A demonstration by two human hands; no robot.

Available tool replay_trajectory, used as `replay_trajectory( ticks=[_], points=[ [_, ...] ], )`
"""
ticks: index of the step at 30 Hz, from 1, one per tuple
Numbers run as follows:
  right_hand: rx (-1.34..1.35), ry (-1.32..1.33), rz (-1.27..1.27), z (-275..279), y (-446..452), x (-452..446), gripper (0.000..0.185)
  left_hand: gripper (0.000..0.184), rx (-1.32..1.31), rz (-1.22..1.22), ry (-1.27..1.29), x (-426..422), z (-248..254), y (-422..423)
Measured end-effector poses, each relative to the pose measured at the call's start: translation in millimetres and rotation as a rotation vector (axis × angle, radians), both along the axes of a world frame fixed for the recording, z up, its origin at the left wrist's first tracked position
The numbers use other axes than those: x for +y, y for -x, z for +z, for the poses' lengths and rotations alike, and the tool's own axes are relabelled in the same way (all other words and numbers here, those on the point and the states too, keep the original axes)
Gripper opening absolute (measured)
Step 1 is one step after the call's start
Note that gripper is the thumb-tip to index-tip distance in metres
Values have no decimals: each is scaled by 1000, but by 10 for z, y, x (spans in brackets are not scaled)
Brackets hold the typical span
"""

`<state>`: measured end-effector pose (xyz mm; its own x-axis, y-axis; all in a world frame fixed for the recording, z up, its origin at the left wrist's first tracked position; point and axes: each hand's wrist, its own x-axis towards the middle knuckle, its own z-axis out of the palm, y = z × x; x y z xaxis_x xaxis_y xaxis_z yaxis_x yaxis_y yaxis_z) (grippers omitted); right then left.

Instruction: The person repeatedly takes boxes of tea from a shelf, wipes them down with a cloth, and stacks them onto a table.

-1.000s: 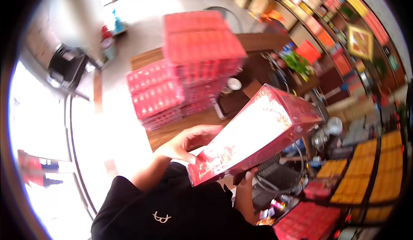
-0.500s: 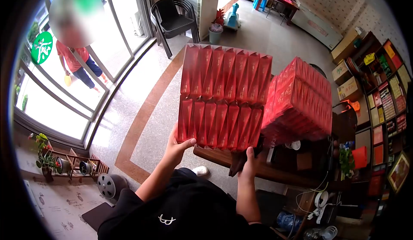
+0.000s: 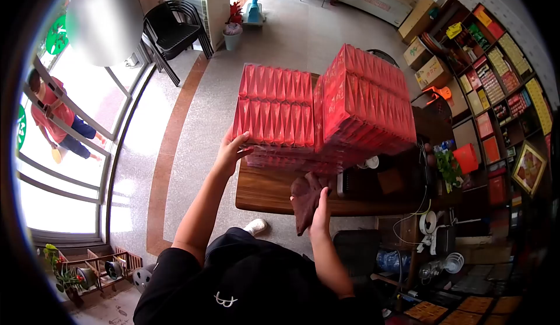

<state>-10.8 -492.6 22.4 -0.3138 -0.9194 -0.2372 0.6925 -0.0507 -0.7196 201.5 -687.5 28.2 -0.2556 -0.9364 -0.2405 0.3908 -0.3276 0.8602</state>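
A clear-wrapped pack of red boxes (image 3: 274, 121) lies on other red packs at the left part of the wooden table (image 3: 274, 194). At its near left corner my left hand (image 3: 229, 151) grips it, thumb on the edge and fingers partly hidden. My right hand (image 3: 319, 211) is closed on a dark brown cloth (image 3: 305, 199) in front of the table's near edge, apart from the packs. A taller stack of red packs (image 3: 370, 103) stands just to the right.
A white cup (image 3: 371, 162) and a green plant (image 3: 449, 170) are on the table. Black stacked chairs (image 3: 175, 30) stand by the glass door. Outside walks a person in a red shirt (image 3: 55, 106). Shelves (image 3: 496, 80) line the right wall.
The red pack has moved away from me and down onto the packs on the table. My right hand has left it, holding the cloth. The view has shifted, and the person outside appears further left.
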Motion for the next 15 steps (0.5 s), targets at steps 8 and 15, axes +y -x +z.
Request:
replay_trajectory(
  ticks=[8, 15],
  points=[
    [-41, -178, -14, -199, -43, 512, 69, 47, -842, -131, 445, -552, -1030, 114],
    [-119, -185, -227, -219, -81, 714, 66, 39, -750, 376, 883, 410, -98, 451]
  ],
)
